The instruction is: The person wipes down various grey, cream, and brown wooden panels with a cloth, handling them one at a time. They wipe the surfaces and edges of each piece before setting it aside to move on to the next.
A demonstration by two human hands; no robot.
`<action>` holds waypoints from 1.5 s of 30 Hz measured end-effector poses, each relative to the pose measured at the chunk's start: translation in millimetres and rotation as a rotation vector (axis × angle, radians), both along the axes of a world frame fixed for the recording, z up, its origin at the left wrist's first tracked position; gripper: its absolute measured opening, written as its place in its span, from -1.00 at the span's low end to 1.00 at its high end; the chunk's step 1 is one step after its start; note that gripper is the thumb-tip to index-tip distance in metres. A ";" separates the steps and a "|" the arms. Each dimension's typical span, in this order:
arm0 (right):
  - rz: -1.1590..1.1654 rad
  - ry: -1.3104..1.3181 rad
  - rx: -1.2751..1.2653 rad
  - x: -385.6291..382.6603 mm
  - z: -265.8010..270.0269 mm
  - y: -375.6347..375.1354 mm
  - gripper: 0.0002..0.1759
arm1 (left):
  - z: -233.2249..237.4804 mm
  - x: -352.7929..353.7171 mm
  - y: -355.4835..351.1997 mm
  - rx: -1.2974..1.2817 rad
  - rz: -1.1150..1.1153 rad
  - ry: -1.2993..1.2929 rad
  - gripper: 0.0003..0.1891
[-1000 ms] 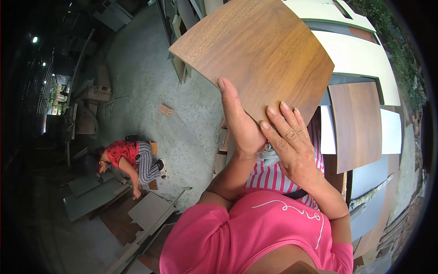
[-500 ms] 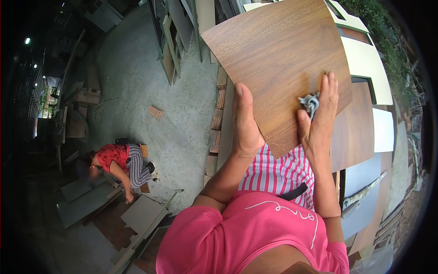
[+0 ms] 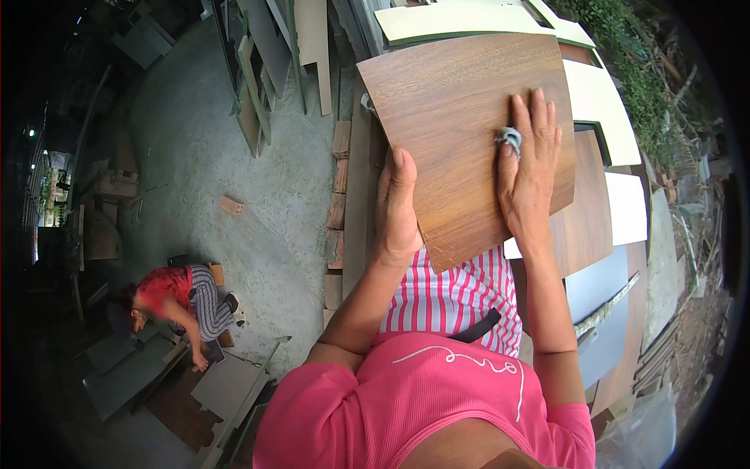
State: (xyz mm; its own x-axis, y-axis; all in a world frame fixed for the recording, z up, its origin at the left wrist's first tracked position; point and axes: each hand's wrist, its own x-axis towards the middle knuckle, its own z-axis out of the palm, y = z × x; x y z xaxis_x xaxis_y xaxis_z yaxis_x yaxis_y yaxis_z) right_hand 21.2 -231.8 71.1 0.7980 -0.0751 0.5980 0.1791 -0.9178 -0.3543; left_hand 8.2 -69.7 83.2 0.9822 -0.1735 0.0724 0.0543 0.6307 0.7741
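A flat brown wood-grain board (image 3: 461, 117) lies tilted above the striped pink and white trousers (image 3: 449, 301). My left hand (image 3: 400, 203) grips the board's left edge, its thumb up along the near side and its other fingers mostly hidden behind the edge. On the right part of the board's face, my right hand (image 3: 533, 168) presses a crumpled grey cloth (image 3: 509, 139) under its palm and thumb, with the fingers pointing away from me. Fine light marks show at the board's near corner.
Another person (image 3: 176, 301) crouches at the lower left beside flat panels (image 3: 226, 387). A row of bricks (image 3: 336, 211) runs left of my board. Cream panels (image 3: 605, 109) and a grey panel (image 3: 598, 301) lie on the right. Boards (image 3: 262, 47) lean upright at the top.
My right hand and the cloth have moved up and left over the board. The board sits at a slightly different tilt, and the whole view has shifted.
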 end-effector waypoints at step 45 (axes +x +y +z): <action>-0.122 0.570 1.884 -118.1 -43.9 -0.7 -0.36 | -49.2 13.1 -3.9 0.100 0.078 0.308 -0.51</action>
